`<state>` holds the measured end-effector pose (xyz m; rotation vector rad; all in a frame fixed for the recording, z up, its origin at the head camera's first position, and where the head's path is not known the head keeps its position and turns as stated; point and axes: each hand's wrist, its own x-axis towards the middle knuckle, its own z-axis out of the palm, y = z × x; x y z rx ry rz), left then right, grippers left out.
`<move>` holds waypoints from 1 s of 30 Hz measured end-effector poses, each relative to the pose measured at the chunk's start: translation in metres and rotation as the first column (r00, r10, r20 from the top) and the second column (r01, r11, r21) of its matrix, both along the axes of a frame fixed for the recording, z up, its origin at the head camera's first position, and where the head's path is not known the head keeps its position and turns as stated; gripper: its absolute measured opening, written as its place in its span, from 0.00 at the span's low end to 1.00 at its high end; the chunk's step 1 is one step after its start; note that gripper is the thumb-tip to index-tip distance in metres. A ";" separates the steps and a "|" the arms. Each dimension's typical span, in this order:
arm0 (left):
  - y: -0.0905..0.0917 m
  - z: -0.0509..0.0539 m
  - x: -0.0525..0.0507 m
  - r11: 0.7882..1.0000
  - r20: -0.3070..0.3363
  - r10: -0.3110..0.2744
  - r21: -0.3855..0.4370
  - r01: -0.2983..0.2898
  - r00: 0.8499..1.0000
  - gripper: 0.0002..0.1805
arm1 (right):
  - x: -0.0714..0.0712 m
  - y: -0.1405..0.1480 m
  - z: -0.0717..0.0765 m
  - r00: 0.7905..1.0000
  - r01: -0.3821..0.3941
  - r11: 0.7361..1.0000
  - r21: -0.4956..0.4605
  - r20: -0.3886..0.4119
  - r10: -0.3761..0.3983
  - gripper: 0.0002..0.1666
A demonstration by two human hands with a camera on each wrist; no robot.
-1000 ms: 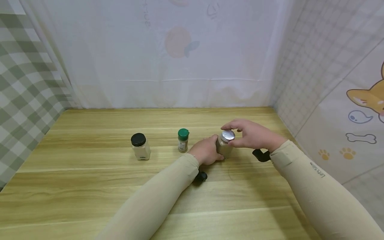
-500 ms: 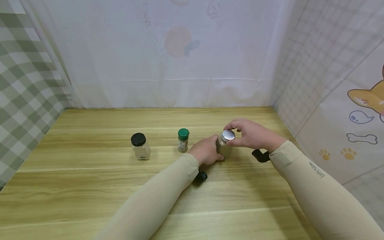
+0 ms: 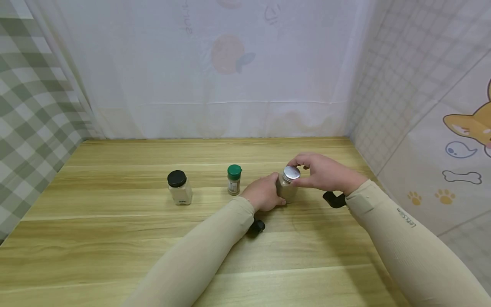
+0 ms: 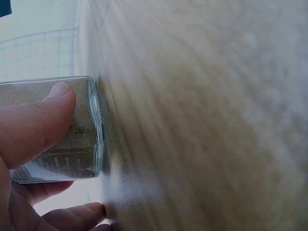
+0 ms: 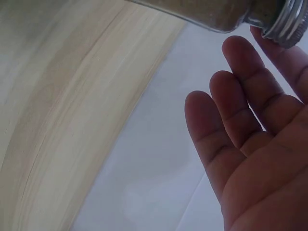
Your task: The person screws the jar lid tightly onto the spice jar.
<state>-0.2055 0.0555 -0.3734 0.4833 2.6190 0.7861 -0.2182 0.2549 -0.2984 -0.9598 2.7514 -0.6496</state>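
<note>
A square glass jar (image 3: 288, 191) of brownish powder stands upright on the table, right of the middle. My left hand (image 3: 263, 192) grips its body low down from the left side; in the left wrist view the thumb (image 4: 43, 120) lies along the glass near the base. On top sits a silver metal lid (image 3: 291, 172). My right hand (image 3: 325, 171) pinches that lid between thumb and index finger, from the right. Seen from the right wrist, the other fingers (image 5: 226, 110) stick out beside the ridged lid (image 5: 288, 26), apart from the jar.
A small green-capped spice bottle (image 3: 234, 180) stands just left of my left hand. Farther left is a black-lidded jar (image 3: 179, 187) with pale contents. The wooden table (image 3: 115, 238) meets a white curtain (image 3: 153, 85) at the back and a patterned one on the right.
The right thumb and index finger have come closer together around the silver lid, then shifted slightly at its rim. The left hand and the jar have stayed in place.
</note>
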 end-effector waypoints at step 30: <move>0.000 -0.001 0.001 1.000 -0.003 0.001 -0.004 -0.001 1.000 0.31 | 0.002 -0.003 -0.005 1.000 0.010 1.000 0.026 0.007 -0.010 0.18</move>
